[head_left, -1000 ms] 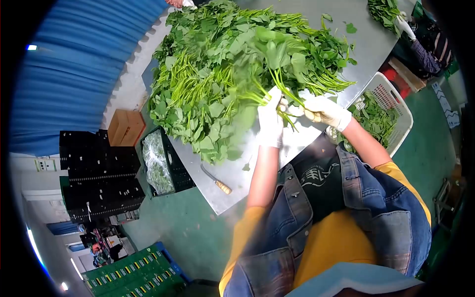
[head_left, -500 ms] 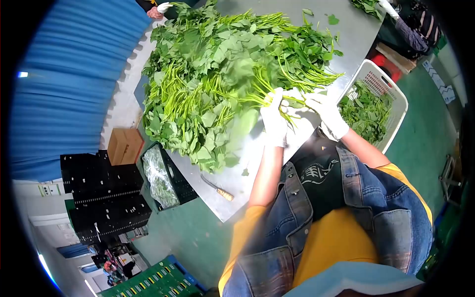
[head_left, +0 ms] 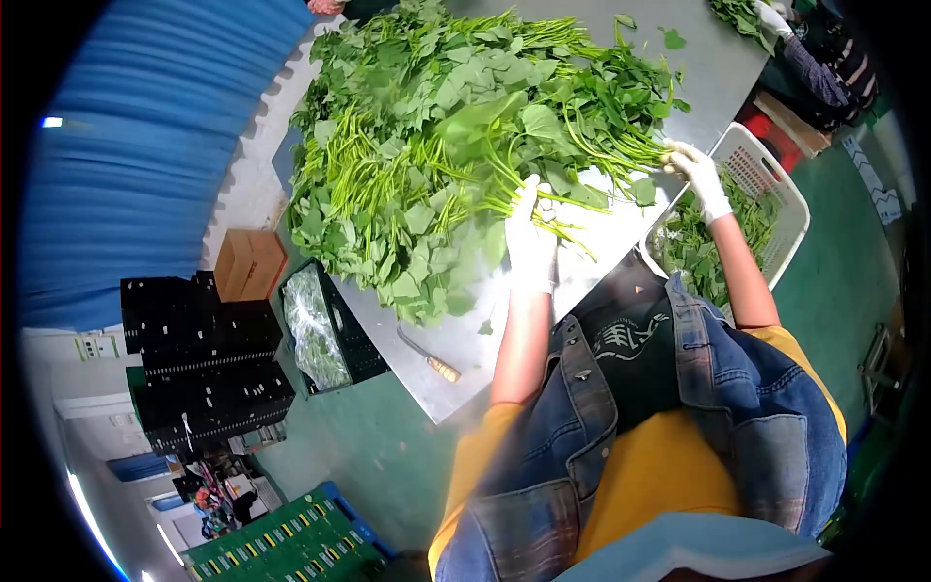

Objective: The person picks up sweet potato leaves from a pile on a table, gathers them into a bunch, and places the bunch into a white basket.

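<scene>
My left hand [head_left: 531, 242], in a white glove, is closed around a bunch of leafy green stems [head_left: 504, 184]. Their cut ends stick out to the right of the fist, and the leaves point up toward the pile. Further right, my white-gloved right hand [head_left: 696, 178] pinches at the stem ends of leafy greens [head_left: 621, 145] on the pile's right edge. A large heap of leafy greens [head_left: 417, 145] covers much of the metal table [head_left: 456, 388]. A curved sickle with a wooden handle [head_left: 443, 369] lies near the table's front corner.
A white plastic basket [head_left: 797, 209] holding greens stands right of the table. At the upper right, a co-worker's gloved hand [head_left: 773, 19] holds greens. Left of the table are a dark crate with plastic-wrapped greens [head_left: 312, 330], a cardboard box [head_left: 250, 265] and stacked black crates [head_left: 199, 369].
My right hand has moved right and up, away from the bunch in my left hand, to the stem ends at the pile's edge. My left hand keeps its bunch. The view has shifted slightly.
</scene>
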Demonstrator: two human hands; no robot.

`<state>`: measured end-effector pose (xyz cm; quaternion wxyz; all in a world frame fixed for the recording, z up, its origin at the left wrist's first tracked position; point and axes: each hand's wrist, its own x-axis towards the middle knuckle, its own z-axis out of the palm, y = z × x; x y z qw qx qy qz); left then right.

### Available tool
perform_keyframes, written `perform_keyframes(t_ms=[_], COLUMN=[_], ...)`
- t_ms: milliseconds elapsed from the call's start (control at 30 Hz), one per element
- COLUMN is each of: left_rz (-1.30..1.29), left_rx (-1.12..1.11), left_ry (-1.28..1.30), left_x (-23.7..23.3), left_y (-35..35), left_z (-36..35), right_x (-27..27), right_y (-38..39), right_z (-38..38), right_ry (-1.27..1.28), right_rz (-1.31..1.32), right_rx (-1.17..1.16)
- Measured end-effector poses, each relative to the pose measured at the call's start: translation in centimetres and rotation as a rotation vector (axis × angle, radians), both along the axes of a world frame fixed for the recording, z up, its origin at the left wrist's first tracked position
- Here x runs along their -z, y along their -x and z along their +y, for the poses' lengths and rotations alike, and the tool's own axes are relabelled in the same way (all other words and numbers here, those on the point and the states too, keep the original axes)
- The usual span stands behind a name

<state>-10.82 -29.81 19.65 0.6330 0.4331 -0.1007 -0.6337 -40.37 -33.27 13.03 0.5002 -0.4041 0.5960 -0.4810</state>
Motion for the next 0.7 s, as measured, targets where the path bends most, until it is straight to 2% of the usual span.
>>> perform_keyframes(t_ms=[67, 100, 133, 200, 233, 300, 333, 367, 400, 433, 467, 500, 533, 567, 600, 633, 667, 700], left_rz=[-0.081, -0.161, -0.163, -0.010, -0.010, -0.222, -0.217, -0.199, -0.178, -0.158, -0.390, -0.521, -0.653, -0.649, -0.522, -0.395, -0.392, -0.333], left_rx=[0.003, 0.018, 0.005, -0.017, -0.027, 0.003, 0.000, -0.050, -0.093, -0.136, -0.191, -0.246, -0.303, -0.298, -0.251, -0.207, -0.206, -0.124], left_ry=[0.021, 0.044, 0.044, 0.037, 0.038, 0.059, 0.058, 0.108, 0.152, 0.196, 0.129, 0.180, 0.232, 0.230, 0.234, 0.239, 0.239, 0.246], left_x=[0.1, 0.2, 0.3, 0.4, -0.1, -1.5, 0.1, 3.6, 7.2, 8.8, -0.8, -2.4, -3.2, -3.8, -4.2, -4.4, -4.2, -3.8], left_y=[-0.5, -0.8, -1.1, -1.6, -1.8, -2.4, -3.3, -4.6, -5.7, -6.2, -4.2, -4.2, -4.4, -4.7, -5.1, -5.3, -5.6, -5.7], left_z=[0.3, 0.5, 0.6, 0.9, 1.2, 1.9, 1.8, 1.4, 1.1, 1.0, 3.1, 3.6, 3.7, 3.8, 4.0, 4.0, 3.9, 3.8], right_x=[5.0, 4.8, 4.7, 4.2, 5.4, 6.3, 6.4, 4.7, 6.3, 6.4, 5.0, 3.5, 2.9, 2.6, 2.4, 2.2, 2.1, 1.8], right_y=[-0.1, -0.8, -1.3, -2.1, -2.0, -1.8, -1.5, -1.9, -1.3, -0.6, -1.1, -1.1, -1.1, -1.0, -0.9, -0.9, -1.1, -1.3], right_z=[-2.1, -2.1, -2.4, -3.1, -3.7, -5.3, -5.7, -5.6, -6.6, -7.0, -7.0, -6.4, -6.4, -6.6, -6.6, -6.9, -6.8, -6.7], right_ry=[0.150, 0.205, 0.210, 0.352, 0.288, 0.295, 0.291, 0.280, 0.334, 0.352, 0.376, 0.401, 0.396, 0.435, 0.473, 0.409, 0.408, 0.394], right_rz=[0.385, 0.667, 0.664, 1.382, 1.506, 1.560, 1.621, 1.605, 1.633, 1.643, 1.650, 1.592, 1.596, 1.548, 1.497, 1.394, 1.397, 1.024], right_rx=[-0.125, -0.126, -0.137, -0.202, -0.267, -0.313, -0.346, -0.405, -0.357, -0.360, -0.363, -0.354, -0.352, -0.267, -0.185, -0.132, -0.132, 0.005])
